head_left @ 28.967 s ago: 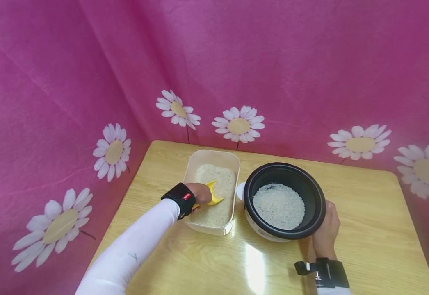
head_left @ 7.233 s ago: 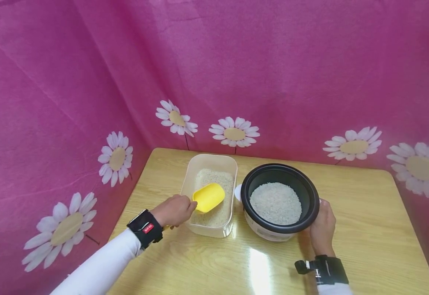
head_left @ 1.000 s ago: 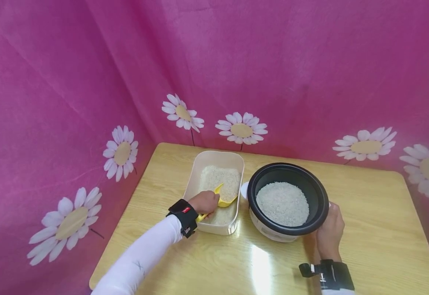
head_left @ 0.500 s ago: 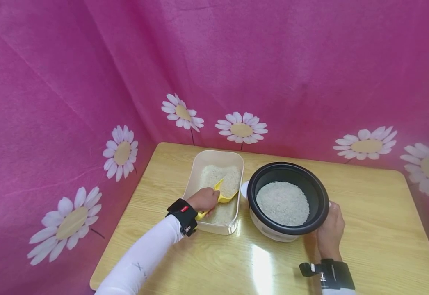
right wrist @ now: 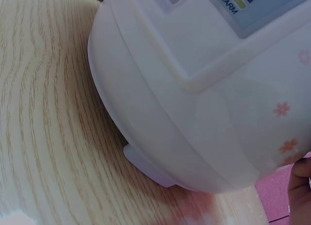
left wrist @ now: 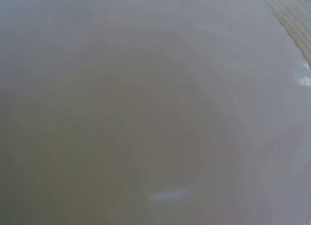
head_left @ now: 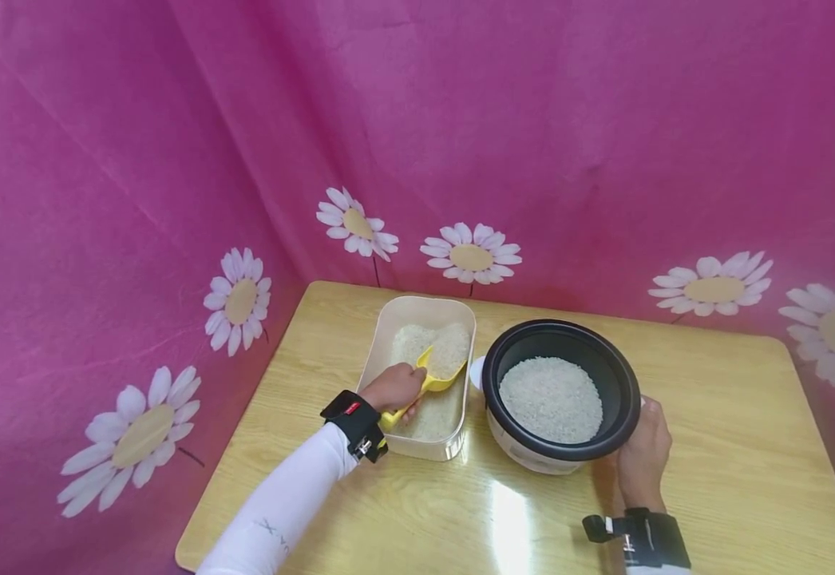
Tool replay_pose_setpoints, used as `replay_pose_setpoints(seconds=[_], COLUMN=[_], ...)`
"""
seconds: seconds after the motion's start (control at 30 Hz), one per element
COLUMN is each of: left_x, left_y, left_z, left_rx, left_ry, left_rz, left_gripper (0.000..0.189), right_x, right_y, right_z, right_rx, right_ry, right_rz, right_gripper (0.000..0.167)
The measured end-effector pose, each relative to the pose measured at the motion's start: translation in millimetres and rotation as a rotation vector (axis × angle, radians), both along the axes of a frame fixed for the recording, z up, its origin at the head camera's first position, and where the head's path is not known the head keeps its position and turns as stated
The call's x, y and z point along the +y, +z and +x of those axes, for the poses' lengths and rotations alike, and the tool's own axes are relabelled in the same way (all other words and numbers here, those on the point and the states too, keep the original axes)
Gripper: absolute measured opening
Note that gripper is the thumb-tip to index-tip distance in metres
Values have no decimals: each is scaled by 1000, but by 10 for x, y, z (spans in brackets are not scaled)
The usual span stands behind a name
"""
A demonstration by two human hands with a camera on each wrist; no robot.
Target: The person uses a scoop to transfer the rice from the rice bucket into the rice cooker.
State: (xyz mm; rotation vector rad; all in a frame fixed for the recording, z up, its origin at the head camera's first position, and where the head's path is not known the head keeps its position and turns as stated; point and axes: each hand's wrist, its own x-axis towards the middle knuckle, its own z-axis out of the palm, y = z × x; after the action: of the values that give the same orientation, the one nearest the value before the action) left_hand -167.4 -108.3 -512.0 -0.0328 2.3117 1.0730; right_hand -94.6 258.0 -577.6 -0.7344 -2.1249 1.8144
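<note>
In the head view, my left hand (head_left: 394,386) grips the handle of a yellow scoop (head_left: 441,383). The scoop is inside a cream plastic bin (head_left: 421,305), with rice (head_left: 449,347) heaped in its bowl. More rice lies in the bin around it. To the right stands a white rice cooker (head_left: 528,458) with its lid off; its black inner pot (head_left: 554,339) holds a bed of white rice (head_left: 550,399). My right hand (head_left: 645,451) holds the cooker's right side at the handle; its fingertips are partly hidden. A pale blurred surface (left wrist: 146,98) fills most of the left wrist view.
Both containers stand side by side on a light wooden table (head_left: 719,415). A pink curtain (head_left: 554,144) with printed daisies hangs behind and at the left. The right wrist view shows the cooker's control panel (right wrist: 262,8) and a foot (right wrist: 146,166) at its base.
Over the last second the scoop has shifted slightly and carries a heap of rice. Seven seconds ago it was higher, over the bin. The pot's rice has grown since 29 seconds ago; my right hand stays put.
</note>
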Motion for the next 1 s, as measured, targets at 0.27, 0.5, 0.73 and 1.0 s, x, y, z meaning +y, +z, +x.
replay_pose_setpoints(seconds=[0.27,0.5,0.73,1.0], left_x=[-5,12,6,-20], left_y=[21,85,92,65], left_z=[30,78,98,132], left_rx=[-45,-47,-27,-31], left_ry=[39,15,-9,12], left_rz=[46,26,21,43], left_gripper=[57,55,57,58], right_x=[0,20,38,30], right_y=[-20,-34,-32,-30], right_z=[5,10,7,10], right_rx=[24,16,30,-3], right_ry=[9,13,14,21], right_rz=[31,16,2,-11], right_gripper=[48,48,48,50])
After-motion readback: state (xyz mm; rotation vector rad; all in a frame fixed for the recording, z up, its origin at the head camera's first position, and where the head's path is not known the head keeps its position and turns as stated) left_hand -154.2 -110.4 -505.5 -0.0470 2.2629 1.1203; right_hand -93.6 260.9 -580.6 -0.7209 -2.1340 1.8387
